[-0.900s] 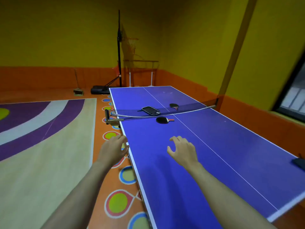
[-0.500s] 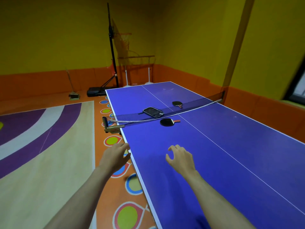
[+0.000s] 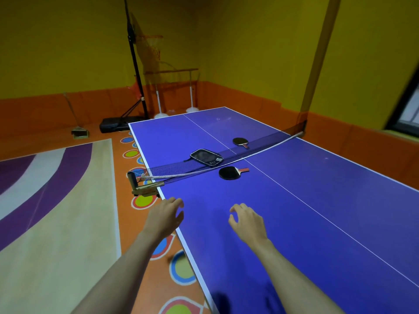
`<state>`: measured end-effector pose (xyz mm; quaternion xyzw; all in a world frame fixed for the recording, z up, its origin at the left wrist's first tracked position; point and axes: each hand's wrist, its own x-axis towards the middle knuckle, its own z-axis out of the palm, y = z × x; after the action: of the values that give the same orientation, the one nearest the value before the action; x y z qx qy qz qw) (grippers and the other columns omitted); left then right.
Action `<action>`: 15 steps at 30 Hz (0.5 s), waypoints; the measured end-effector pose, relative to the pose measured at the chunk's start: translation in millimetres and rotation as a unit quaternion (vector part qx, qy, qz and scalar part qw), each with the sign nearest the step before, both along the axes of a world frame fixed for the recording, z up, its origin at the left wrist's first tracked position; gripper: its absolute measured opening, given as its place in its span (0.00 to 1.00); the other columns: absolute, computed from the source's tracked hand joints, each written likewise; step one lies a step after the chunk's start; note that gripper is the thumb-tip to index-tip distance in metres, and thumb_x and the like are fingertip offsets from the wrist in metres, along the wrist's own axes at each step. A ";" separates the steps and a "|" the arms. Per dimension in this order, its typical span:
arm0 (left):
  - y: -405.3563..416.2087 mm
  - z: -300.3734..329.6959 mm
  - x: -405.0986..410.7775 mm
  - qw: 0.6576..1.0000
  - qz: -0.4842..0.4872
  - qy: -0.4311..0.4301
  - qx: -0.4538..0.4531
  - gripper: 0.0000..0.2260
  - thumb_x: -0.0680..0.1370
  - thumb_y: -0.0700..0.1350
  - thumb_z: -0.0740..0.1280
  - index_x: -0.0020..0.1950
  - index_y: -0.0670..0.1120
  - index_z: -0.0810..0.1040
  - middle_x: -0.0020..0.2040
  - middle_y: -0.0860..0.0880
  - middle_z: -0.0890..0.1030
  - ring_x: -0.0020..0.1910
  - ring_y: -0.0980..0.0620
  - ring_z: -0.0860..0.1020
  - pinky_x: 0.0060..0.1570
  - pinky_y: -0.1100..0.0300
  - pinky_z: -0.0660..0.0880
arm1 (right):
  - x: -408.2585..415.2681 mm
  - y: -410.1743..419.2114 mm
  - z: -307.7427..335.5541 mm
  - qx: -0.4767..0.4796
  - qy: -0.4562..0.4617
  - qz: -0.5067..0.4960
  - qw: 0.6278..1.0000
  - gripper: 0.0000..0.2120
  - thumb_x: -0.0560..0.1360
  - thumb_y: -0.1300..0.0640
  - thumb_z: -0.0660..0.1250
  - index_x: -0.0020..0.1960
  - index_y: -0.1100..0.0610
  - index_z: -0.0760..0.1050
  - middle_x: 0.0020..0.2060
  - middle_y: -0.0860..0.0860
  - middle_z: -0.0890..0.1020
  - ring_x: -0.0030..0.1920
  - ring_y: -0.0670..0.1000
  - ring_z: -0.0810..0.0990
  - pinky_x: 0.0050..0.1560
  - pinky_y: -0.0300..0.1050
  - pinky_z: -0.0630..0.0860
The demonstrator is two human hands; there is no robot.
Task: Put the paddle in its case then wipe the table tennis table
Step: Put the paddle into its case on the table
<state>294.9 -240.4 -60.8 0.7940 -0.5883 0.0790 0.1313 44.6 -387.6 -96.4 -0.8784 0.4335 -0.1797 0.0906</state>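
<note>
We judge the paddle (image 3: 229, 173), mid-frame, light and stiff; take its red handle. Both grips, left hand (image 3: 163, 217) and right hand (image 3: 247, 220), hover empty, fingers loose.

Blue table (image 3: 294, 200) with white lines, black paddle (image 3: 229, 173), red handle

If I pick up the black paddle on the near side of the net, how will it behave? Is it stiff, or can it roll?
The near paddle looks like a flat, rigid blade, so it should probably lift stiff, not floppy. It lies flat on the table, so rolling seems unlikely. Its thin edge may be hard to pinch; the handle looks easier.
</note>
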 end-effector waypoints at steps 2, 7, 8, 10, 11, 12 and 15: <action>-16.4 -6.7 27.7 1.000 -0.009 0.006 -0.004 0.08 0.80 0.51 0.69 0.58 0.52 0.78 0.54 0.53 0.82 0.51 0.49 0.81 0.42 0.53 0.80 | 26.8 -12.9 -4.5 0.006 0.005 -0.001 1.000 0.13 0.83 0.48 0.62 0.64 0.50 0.77 0.56 0.47 0.80 0.53 0.50 0.81 0.45 0.43 0.77; -62.2 -15.6 106.9 0.999 -0.025 0.027 -0.008 0.09 0.80 0.51 0.68 0.59 0.53 0.77 0.54 0.53 0.81 0.54 0.49 0.79 0.42 0.54 0.78 | 96.2 -41.9 -4.2 0.010 0.023 -0.015 1.000 0.13 0.84 0.48 0.62 0.65 0.51 0.77 0.58 0.47 0.80 0.55 0.50 0.82 0.48 0.43 0.76; -71.3 -14.2 121.9 0.999 -0.025 0.034 -0.009 0.09 0.80 0.51 0.68 0.59 0.53 0.78 0.54 0.53 0.81 0.55 0.49 0.79 0.42 0.54 0.78 | 108.6 -47.7 -2.2 0.011 0.029 -0.020 0.999 0.13 0.84 0.48 0.62 0.64 0.51 0.77 0.58 0.47 0.80 0.55 0.50 0.82 0.49 0.43 0.75; -88.7 -10.1 148.8 0.998 -0.034 0.043 -0.011 0.09 0.79 0.51 0.68 0.59 0.53 0.78 0.55 0.53 0.80 0.55 0.49 0.80 0.42 0.56 0.77 | 129.9 -59.6 4.0 0.013 0.047 -0.027 0.998 0.13 0.84 0.47 0.62 0.64 0.50 0.77 0.58 0.47 0.80 0.56 0.50 0.81 0.49 0.43 0.75; -97.8 -8.4 161.8 0.998 -0.044 0.042 -0.009 0.10 0.79 0.51 0.69 0.59 0.53 0.78 0.55 0.53 0.81 0.55 0.49 0.80 0.42 0.56 0.76 | 139.4 -66.8 6.4 0.011 0.053 -0.032 0.998 0.13 0.84 0.47 0.61 0.64 0.50 0.77 0.59 0.47 0.80 0.56 0.50 0.81 0.49 0.43 0.75; -107.3 -6.9 174.5 0.998 -0.053 0.044 -0.009 0.09 0.79 0.51 0.69 0.59 0.52 0.78 0.56 0.53 0.81 0.56 0.50 0.80 0.42 0.56 0.76 | 148.2 -75.3 8.0 0.007 0.055 -0.038 0.998 0.13 0.84 0.47 0.61 0.64 0.50 0.77 0.58 0.47 0.80 0.55 0.50 0.82 0.48 0.42 0.74; -135.6 -6.3 208.8 0.996 -0.059 0.063 -0.016 0.08 0.79 0.51 0.68 0.58 0.53 0.78 0.56 0.53 0.81 0.56 0.49 0.81 0.43 0.54 0.79 | 168.5 -99.5 10.7 0.005 0.062 -0.056 0.996 0.13 0.84 0.47 0.61 0.65 0.50 0.77 0.58 0.47 0.80 0.54 0.50 0.82 0.47 0.42 0.74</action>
<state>503.7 -376.0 -67.2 0.7592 -0.6230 0.0308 0.1855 213.1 -487.1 -85.6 -0.8614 0.4882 -0.1276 0.0582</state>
